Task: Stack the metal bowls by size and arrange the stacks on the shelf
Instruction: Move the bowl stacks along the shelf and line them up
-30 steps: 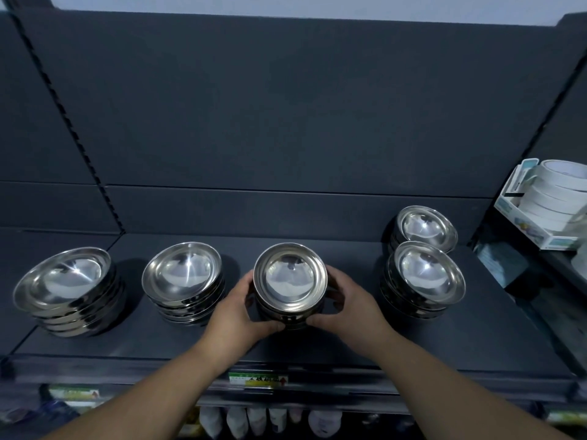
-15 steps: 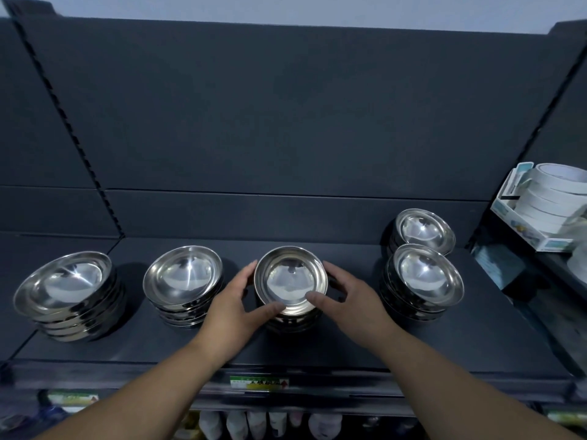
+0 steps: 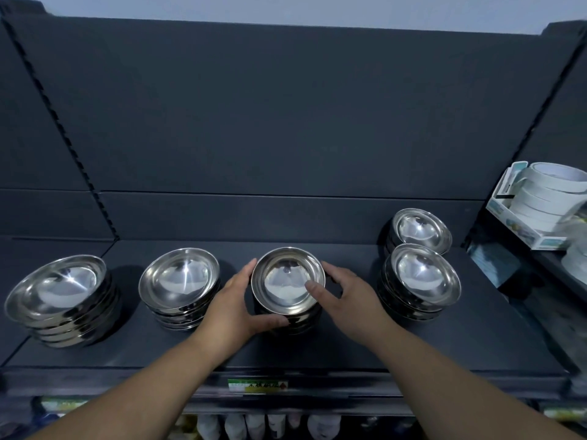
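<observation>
Several stacks of shiny metal bowls stand on the dark shelf [image 3: 317, 350]. The middle stack [image 3: 287, 281] sits between my hands. My left hand [image 3: 235, 306] cups its left side, thumb curled under the front of the stack. My right hand [image 3: 346, 300] is on its right side, with the thumb resting inside the top bowl's rim and the fingers spread behind it. A wide stack [image 3: 60, 296] stands far left and a medium stack [image 3: 179, 284] beside it. Two smaller stacks stand at right, one in front [image 3: 422, 277] and one behind [image 3: 419, 230].
A white box of tape rolls [image 3: 540, 204] sits on the neighbouring shelf at right. The shelf's front edge carries a green and yellow price label [image 3: 257, 385]. White bottles [image 3: 254, 423] stand on the shelf below. The dark back panel rises behind the bowls.
The middle stack has been set slightly farther back on the shelf. My right hand loosened from the stack's side, its thumb now over the top bowl's rim.
</observation>
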Available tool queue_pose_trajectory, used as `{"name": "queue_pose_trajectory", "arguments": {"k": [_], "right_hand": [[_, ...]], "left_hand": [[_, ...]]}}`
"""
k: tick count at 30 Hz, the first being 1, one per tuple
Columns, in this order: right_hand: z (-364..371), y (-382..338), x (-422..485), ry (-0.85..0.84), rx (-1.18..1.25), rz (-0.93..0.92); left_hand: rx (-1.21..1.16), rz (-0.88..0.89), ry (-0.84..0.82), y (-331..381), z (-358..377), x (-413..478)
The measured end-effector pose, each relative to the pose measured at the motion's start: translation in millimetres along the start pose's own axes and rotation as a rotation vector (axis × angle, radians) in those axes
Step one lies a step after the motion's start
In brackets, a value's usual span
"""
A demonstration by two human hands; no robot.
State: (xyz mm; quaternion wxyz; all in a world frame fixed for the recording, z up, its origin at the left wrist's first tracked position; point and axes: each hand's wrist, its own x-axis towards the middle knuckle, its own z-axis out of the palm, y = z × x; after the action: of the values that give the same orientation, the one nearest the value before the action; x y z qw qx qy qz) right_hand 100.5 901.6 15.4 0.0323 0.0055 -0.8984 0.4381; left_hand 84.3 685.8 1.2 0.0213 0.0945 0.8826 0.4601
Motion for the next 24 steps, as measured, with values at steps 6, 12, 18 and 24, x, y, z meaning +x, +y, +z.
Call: {"name": "queue_pose_trajectory", "arguments": {"k": [6,12,18,24], "right_hand": [[-3,-6,-1,0.012,0.01,0.004],[-3,-5,-2,-0.024,0.004,0.037],[-2,1,-7,-0.068,0.021,0.067],[0,13,-3,-0.139,0.1,0.1]], "left_hand": [[-0.075,-0.026,-0.023,0,-3,2],[-0.073,-0.024,0.004,7,-4,1],[-0.01,-0.041,-0.019,9,-4,-2],[-0.054,-0.065,-0.105,-2,1,-7]]}}
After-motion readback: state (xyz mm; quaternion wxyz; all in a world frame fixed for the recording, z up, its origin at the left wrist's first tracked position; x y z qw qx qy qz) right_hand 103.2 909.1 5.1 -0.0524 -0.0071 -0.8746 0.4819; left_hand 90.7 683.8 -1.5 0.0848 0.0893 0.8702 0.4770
